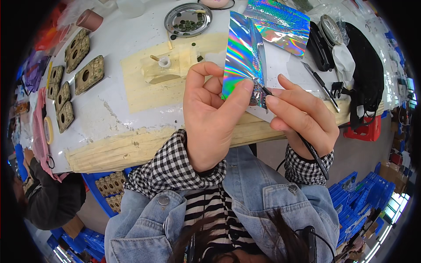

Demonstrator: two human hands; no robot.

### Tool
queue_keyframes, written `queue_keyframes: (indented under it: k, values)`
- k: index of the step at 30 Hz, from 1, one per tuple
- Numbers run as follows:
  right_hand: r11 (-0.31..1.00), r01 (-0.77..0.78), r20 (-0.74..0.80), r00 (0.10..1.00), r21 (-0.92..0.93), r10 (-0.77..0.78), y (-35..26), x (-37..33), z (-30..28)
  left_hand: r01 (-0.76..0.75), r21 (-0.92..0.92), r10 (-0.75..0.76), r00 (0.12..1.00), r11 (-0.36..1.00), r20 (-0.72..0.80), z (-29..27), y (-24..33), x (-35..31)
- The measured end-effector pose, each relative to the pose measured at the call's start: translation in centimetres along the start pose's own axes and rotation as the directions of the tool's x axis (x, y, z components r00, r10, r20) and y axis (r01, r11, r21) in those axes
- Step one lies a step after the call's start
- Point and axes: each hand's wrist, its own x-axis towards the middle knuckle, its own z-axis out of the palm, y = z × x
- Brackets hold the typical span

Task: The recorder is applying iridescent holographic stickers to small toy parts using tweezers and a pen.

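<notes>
My left hand point(210, 114) pinches a rainbow-shiny holographic sheet point(240, 52) between thumb and fingers, held up over the table's near edge. The sheet is bent, with its lower end under my thumb. My right hand point(305, 114) grips slim black tweezers point(312, 149), whose long end slants down past the palm. Their tip meets the sheet's lower part beside my left thumb; whether anything small is between the tips I cannot tell. A second holographic sheet point(283, 28) lies on the table just beyond.
A round metal dish point(188, 6) holds small dark green pieces. Camouflage-patterned blocks with round holes point(89, 74) stand at left. A small white cup point(164, 62) sits mid-table. At right are a cutter knife point(322, 85), a black stapler point(320, 48) and a black cloth item point(366, 65). Another person's dark sleeve point(57, 197) is lower left.
</notes>
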Motion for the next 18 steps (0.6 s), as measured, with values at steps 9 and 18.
queue_keyframes:
  k: [9, 18]
  values:
    - [1.000, 0.005, -0.021, 1.000, -0.009, -0.006, 0.0, 0.2, 0.1, -0.004, -0.004, 0.004, 1.000, 1.000, 0.004, 0.0, 0.0, 0.0]
    - [1.000, -0.028, -0.090, 0.996, 0.014, 0.029, 0.3, -0.6, -1.1, -0.015, -0.017, 0.014, 1.000, 1.000, -0.012, 0.1, -0.1, 0.1]
